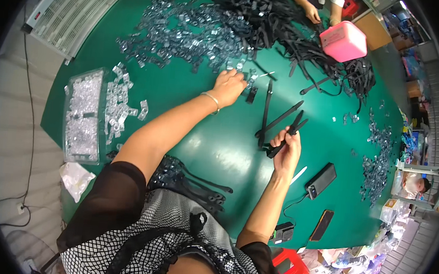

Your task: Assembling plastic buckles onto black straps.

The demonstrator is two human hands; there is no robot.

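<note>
My left hand (229, 88) reaches to the near edge of a big heap of small clear plastic clips (186, 30). Its fingers are bent downward and pressed together among the nearest pieces; what they pinch, if anything, is hidden. In my right hand (288, 146), raised over the table, the fingers wrap round a few short black straps (297, 126), whose ends stick out above and below. Beside that hand more black straps (280, 120) lie crossed on the green table (204, 136). A small black piece (252, 94) rests just right of my left hand.
A large tangle of black straps (283, 27) covers the far side, with a pink container (343, 41) and another person's hands (313, 13). At left stands a clear tray (84, 115) of small pieces. A power bank (321, 181) and a phone (321, 225) lie at right; bundled straps (191, 183) lie near me.
</note>
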